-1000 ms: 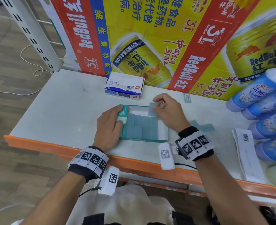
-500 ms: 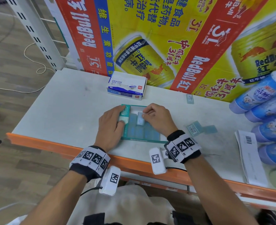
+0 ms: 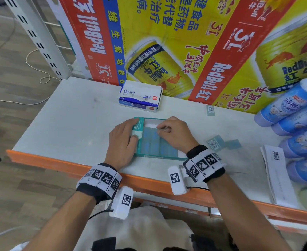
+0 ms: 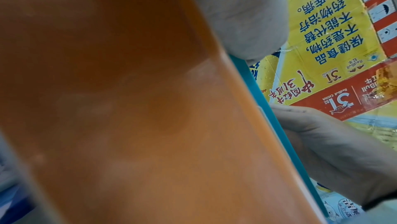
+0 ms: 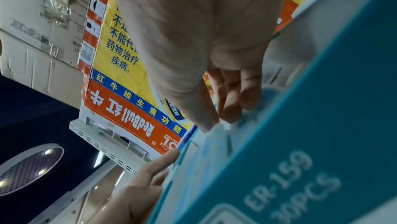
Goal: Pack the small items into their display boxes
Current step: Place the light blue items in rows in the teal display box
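A teal display box [image 3: 156, 156] lies near the shelf's front edge, with blue erasers [image 3: 154, 144] side by side in it. My left hand [image 3: 136, 128] lies against its left side, thumb and forefinger pressing on the printed side flap. My right hand [image 3: 160, 130] is curled over the far row and pinches a small pale eraser [image 3: 161, 131] down among the others. In the right wrist view the right hand [image 5: 214, 120] has thumb and fingertips down on the erasers, above the box's teal front wall [image 5: 322, 125]. Three loose erasers [image 3: 215, 143] [image 3: 233, 144] [image 3: 210, 110] lie to the right.
A white and blue eraser carton [image 3: 140, 96] stands behind the display box, against the Red Bull cardboard wall [image 3: 185, 51]. Blue bottles [image 3: 293, 105] are piled at the right, with printed papers [image 3: 275, 174] in front of them. The orange shelf edge [image 3: 58, 163] runs along the front.
My right hand carried an eraser from the box's far right corner toward the left and lowered it into the far row. The left hand stayed on the box's side.
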Tool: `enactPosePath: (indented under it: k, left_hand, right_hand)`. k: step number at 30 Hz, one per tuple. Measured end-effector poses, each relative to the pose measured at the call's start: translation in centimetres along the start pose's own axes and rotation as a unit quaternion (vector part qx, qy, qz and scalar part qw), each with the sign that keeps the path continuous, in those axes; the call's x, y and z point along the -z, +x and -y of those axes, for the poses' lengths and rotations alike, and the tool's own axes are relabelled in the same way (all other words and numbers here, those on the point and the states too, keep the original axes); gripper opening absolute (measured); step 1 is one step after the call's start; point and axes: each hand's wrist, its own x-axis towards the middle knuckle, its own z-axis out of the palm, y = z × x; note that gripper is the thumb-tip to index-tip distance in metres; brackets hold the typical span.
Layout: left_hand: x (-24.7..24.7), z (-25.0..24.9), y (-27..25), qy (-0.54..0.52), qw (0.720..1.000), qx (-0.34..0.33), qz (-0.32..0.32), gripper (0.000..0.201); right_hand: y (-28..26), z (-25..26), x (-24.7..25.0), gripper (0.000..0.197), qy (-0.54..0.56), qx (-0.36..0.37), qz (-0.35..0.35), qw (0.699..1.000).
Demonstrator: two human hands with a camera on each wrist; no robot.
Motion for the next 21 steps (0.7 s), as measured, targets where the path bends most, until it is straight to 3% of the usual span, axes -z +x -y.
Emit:
enactPosePath:
  k: [2, 6, 11, 13, 17, 19, 21]
  left_hand:
    - [0.0, 0.0, 0.0, 0.000, 1.000, 0.000, 0.002, 0.051]
    - [0.0, 0.0, 0.0, -0.006, 1.000, 0.002, 0.001, 0.051]
    - [0.1, -0.1, 0.0, -0.006, 1.000, 0.004, 0.000, 0.051]
    - [0.1, -0.2, 0.1, -0.008, 1.000, 0.004, 0.000, 0.050]
    - [0.1, -0.3, 0.1, -0.014, 1.000, 0.005, -0.003, 0.051]
    - [0.1, -0.3, 0.1, -0.016, 1.000, 0.006, -0.003, 0.051]
    - [0.1, -0.3, 0.1, -0.013, 1.000, 0.006, -0.003, 0.051]
  right_hand:
    - [-0.1, 0.1, 0.8, 0.024, -0.004, 0.013, -0.005, 1.000]
    - [0.2, -0.6, 3.8, 0.015, 0.035, 0.028, -0.061, 0.997]
    - [1.3, -4.3, 7.9, 0.022, -0.074, -0.041, -0.134, 0.987]
    - [1.8, -5.9, 9.0, 0.038, -0.157, -0.095, -0.098, 0.978]
    - [2.2, -7.4, 9.9, 0.060, -0.272, -0.184, 0.063, 0.942]
    - [1.9, -7.7, 9.7, 0.054, -0.275, -0.165, 0.058, 0.945]
    - [1.4, -7.7, 9.3, 0.044, -0.238, -0.134, 0.009, 0.962]
